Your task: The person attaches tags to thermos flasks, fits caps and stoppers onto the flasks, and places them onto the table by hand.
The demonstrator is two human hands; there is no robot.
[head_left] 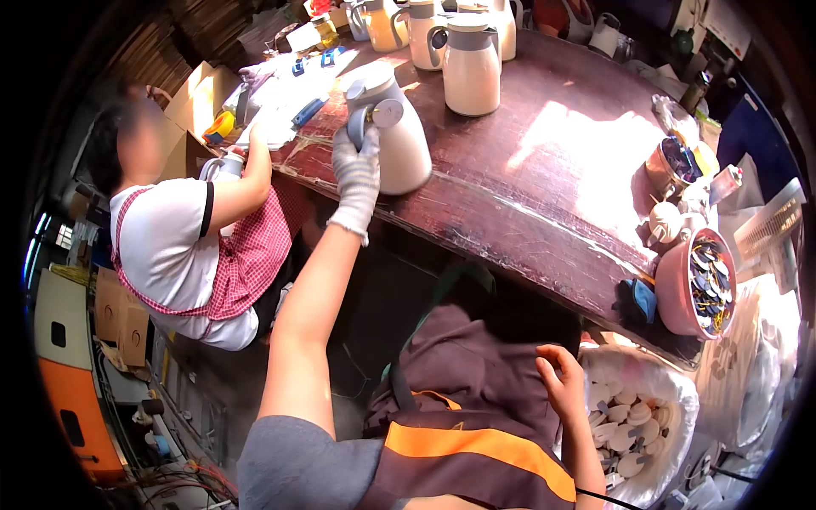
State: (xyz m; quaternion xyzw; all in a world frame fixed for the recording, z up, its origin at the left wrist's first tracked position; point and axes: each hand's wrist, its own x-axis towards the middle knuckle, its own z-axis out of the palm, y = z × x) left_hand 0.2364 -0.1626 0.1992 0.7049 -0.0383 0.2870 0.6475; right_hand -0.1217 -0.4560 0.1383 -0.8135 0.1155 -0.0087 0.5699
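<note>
My left hand (356, 180), in a striped white knit glove, is wrapped round the grey handle of a white vacuum jug (405, 151). The jug stands slightly tilted in view at the near edge of the table, and a round tag (388, 113) shows beside its handle. My right hand (562, 382) is bare and hangs beside my dark apron (476, 365), fingers loosely bent and apart, with nothing in it. Close to it is a plastic-lined bin (684, 399) with many white and grey lids (629, 429).
Several more jugs (473, 72) stand at the back of the dark red table (510, 204). A pink bucket (676, 293) of tags sits at its right end. On the left, a co-worker (170, 238) in a checked apron sits holding a jug (225, 167). Orange tape (219, 127) lies nearby.
</note>
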